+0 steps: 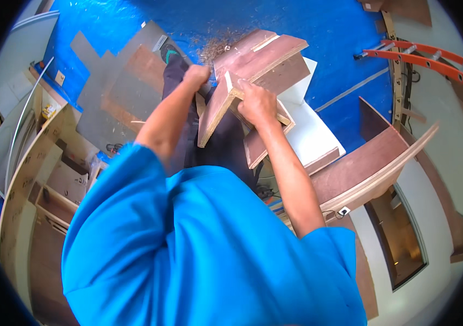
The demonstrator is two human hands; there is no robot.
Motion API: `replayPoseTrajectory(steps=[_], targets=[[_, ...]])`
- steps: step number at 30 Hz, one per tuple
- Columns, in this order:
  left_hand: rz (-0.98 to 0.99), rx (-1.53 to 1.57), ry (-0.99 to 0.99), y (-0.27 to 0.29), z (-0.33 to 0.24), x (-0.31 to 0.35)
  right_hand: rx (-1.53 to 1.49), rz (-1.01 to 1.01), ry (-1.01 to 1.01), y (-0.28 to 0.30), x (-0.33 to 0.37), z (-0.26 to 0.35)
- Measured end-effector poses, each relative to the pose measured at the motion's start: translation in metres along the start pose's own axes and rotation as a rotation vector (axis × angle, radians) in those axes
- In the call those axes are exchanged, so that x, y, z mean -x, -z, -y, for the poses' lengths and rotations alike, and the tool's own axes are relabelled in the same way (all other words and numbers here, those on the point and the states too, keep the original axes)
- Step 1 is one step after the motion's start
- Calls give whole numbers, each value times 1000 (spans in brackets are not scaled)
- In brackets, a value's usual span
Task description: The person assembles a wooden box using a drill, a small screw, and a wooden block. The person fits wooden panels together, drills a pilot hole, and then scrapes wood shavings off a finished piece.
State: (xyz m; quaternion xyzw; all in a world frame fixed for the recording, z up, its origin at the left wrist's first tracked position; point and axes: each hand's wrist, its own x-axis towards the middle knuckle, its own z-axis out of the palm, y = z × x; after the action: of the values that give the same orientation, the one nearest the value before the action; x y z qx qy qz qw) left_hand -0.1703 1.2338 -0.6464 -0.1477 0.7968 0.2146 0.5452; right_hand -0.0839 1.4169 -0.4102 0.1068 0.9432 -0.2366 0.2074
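Note:
A reddish-brown plywood assembly (264,57) with pale layered edges stands in front of me, its panels joined at angles. My right hand (257,103) is closed around the edge of its near panel, thumb side up toward the corner. To the left of that panel, my left hand (196,77) is closed in a fist; what it holds, if anything, is hidden behind the fingers. The near plywood panel (218,111) slants down to the left, close to my dark trousers. White-faced boards (310,127) extend from the assembly on its right side.
Wood shavings (218,50) lie on the blue floor sheet (329,32) beyond the assembly. Grey and brown sheets (106,81) cover the floor at left. An orange ladder (421,57) lies at far right. A curved plywood piece (362,168) stands nearer, and a wooden frame (22,179) is at left.

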Motion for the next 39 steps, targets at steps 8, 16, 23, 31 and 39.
replayPoseTrajectory(steps=[8,16,23,31,39], targets=[[-50,251,-240,143,31,105,-344,-138,-82,57,45,-49],[-180,100,-203,174,123,171,-923,-504,-246,182,110,-163],[-165,383,-167,165,99,214,-1563,-653,-161,237,147,-191],[-190,433,-208,165,77,220,-1627,-683,-97,260,154,-188],[-133,365,-198,155,63,219,-1669,-555,-43,251,163,-211]])
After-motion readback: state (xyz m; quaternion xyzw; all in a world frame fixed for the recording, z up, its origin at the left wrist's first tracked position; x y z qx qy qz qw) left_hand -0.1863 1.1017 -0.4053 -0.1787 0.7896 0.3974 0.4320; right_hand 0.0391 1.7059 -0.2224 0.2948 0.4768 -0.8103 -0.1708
